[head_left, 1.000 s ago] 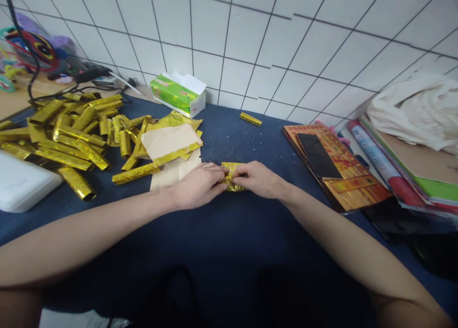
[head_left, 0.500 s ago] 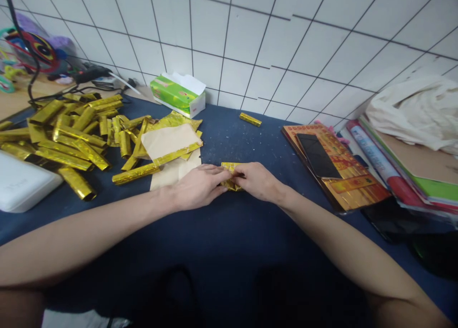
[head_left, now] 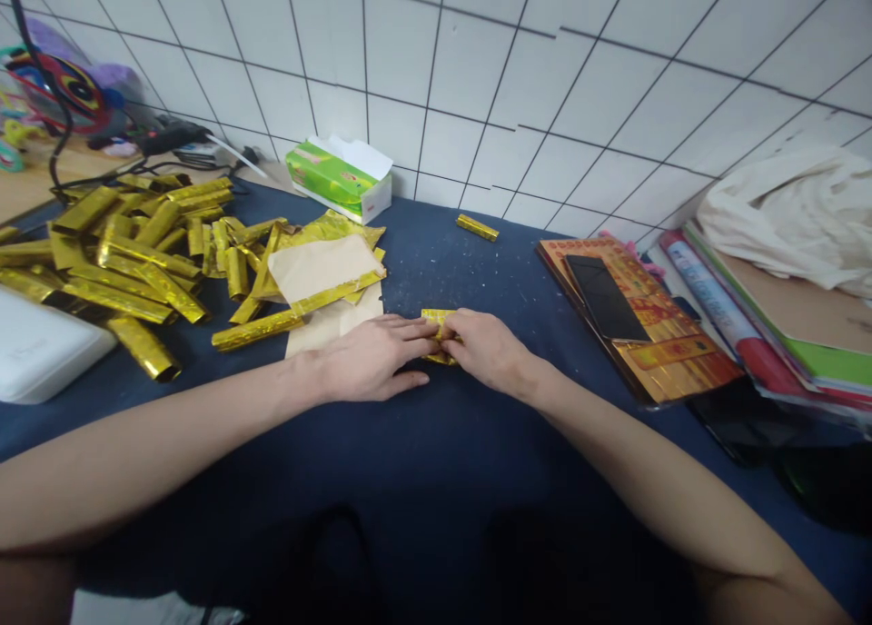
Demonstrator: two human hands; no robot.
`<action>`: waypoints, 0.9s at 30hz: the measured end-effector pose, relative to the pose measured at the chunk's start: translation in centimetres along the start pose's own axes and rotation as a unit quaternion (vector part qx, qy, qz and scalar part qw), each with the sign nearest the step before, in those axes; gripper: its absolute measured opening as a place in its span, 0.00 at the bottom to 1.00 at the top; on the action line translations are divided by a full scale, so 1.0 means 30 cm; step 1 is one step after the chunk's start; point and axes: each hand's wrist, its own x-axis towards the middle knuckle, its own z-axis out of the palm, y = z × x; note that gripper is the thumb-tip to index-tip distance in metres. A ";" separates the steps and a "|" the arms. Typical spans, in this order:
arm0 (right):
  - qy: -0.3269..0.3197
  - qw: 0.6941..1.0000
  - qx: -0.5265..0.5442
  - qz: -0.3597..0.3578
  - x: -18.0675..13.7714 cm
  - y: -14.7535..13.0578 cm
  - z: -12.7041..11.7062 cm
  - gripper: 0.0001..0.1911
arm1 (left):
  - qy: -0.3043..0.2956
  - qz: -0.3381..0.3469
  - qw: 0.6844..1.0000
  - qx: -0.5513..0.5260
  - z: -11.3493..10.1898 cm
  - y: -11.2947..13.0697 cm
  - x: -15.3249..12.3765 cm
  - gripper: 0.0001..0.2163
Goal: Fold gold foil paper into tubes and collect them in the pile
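A small piece of gold foil paper [head_left: 436,316] lies on the dark blue table top in front of me, mostly covered by my fingers. My left hand [head_left: 371,357] rests flat from the left, its fingertips on the paper and its thumb held out to the side. From the right, my right hand [head_left: 487,348] has its fingers pinched on the same paper. Beige sheets with gold foil strips [head_left: 327,271] lie just beyond my left hand. A long rolled gold strip [head_left: 255,331] touches their near edge.
Many folded gold paper tubes [head_left: 136,252] are heaped at left beside a white case [head_left: 47,348]. A green tissue box [head_left: 337,178] and a single gold tube [head_left: 477,227] sit near the tiled wall. At right, a phone [head_left: 603,296] lies on an orange printed stack [head_left: 671,352].
My left thumb has swung out away from the paper, and the left fingers have straightened over it. My right hand stays pinched in almost the same spot.
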 end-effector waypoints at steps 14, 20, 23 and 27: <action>0.079 0.992 -0.074 0.063 -0.076 0.048 0.013 0.09 | -0.066 0.018 0.996 0.050 -0.018 0.005 0.000 0.24; 0.202 0.973 -0.073 -0.087 -0.124 0.073 0.019 0.08 | -0.054 0.016 0.998 0.032 -0.018 0.005 -0.001 0.25; 0.222 0.956 -0.059 -0.182 -0.154 0.062 0.021 0.09 | -0.060 0.008 0.998 0.031 -0.018 0.005 -0.001 0.25; 0.186 0.951 -0.068 -0.238 -0.188 0.055 0.044 0.12 | -0.064 0.005 0.998 0.025 -0.014 0.001 -0.002 0.26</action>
